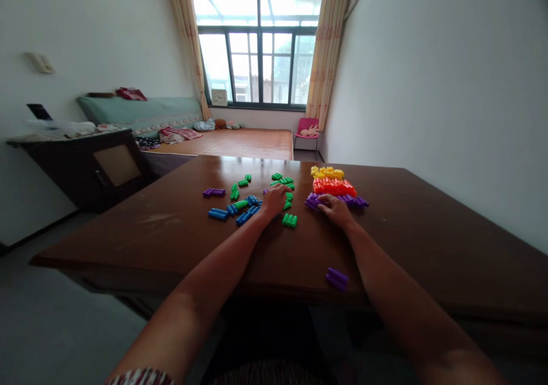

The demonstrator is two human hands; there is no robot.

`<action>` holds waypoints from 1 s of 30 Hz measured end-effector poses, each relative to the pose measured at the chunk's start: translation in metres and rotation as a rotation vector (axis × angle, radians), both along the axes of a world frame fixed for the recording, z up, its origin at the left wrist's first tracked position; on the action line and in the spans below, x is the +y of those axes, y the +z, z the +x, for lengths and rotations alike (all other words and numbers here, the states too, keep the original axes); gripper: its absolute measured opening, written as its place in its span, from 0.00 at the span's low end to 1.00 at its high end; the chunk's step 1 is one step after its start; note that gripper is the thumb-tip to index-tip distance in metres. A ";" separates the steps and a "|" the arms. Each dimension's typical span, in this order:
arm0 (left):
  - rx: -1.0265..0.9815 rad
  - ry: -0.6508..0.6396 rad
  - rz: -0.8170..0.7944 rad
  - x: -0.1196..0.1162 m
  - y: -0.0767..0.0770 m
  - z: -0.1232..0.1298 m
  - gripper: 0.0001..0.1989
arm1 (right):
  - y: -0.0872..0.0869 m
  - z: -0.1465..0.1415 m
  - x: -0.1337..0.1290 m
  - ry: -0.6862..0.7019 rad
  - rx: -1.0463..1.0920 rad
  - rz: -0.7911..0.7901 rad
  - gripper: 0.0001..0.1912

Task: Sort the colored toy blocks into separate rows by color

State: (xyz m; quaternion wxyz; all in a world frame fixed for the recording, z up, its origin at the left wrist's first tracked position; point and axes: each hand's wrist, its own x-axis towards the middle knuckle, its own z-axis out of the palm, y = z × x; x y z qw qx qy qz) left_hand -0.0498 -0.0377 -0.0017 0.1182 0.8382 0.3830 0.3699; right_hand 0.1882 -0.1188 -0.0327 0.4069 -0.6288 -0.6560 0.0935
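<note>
My left hand [275, 200] reaches over the loose plastic pieces in the middle of the table, its fingers stretched and slightly curved. Green toy blocks [290, 220], shaped like joined tubes, lie beside and beyond it. Blue toy blocks [219, 213] are spread to its left, and a bit of purple shows behind the hand. At the near end of a row of purple toy blocks [353, 201], my right hand [337, 210] has its thumb and fingers closed about a purple block, partly hidden by the fingers. Red-orange blocks [334, 187] and yellow blocks [327, 172] are grouped behind that row.
One purple piece [337, 279] lies near the front edge of the brown table [419, 236]; more purple pieces [213, 192] lie at the left. Beyond are a low bed [244, 142], a pink chair [307, 129] and a window. A dark cabinet [85, 162] stands left.
</note>
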 end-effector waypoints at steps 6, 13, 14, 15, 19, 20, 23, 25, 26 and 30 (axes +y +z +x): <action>0.179 -0.751 -0.040 -0.072 0.010 0.028 0.14 | 0.005 0.001 -0.004 -0.001 -0.028 -0.092 0.11; 0.036 -0.351 -0.016 -0.052 0.016 0.024 0.12 | 0.011 0.008 -0.015 -0.019 0.000 -0.183 0.11; 0.030 -0.267 -0.006 -0.042 0.018 0.017 0.12 | 0.012 0.009 -0.016 -0.035 0.001 -0.205 0.11; 0.044 -0.216 0.010 -0.034 0.019 0.011 0.11 | 0.013 0.010 -0.017 -0.049 0.005 -0.231 0.12; 0.228 -0.272 0.116 -0.029 0.015 0.011 0.12 | 0.014 0.011 -0.019 -0.042 0.059 -0.330 0.13; 0.288 -0.298 0.132 -0.032 0.013 0.018 0.12 | 0.014 0.012 -0.019 -0.031 0.071 -0.344 0.13; 0.442 -0.259 0.084 -0.042 0.008 0.046 0.13 | 0.015 0.012 -0.022 -0.033 0.064 -0.354 0.13; 0.502 -0.200 0.013 -0.045 0.006 0.062 0.15 | 0.017 0.012 -0.024 -0.069 0.026 -0.347 0.12; 0.515 -0.196 -0.010 -0.045 0.004 0.067 0.16 | 0.018 0.012 -0.025 -0.086 -0.001 -0.342 0.11; 0.465 -0.339 -0.020 -0.038 -0.002 0.063 0.14 | 0.025 0.014 -0.029 -0.103 -0.033 -0.312 0.12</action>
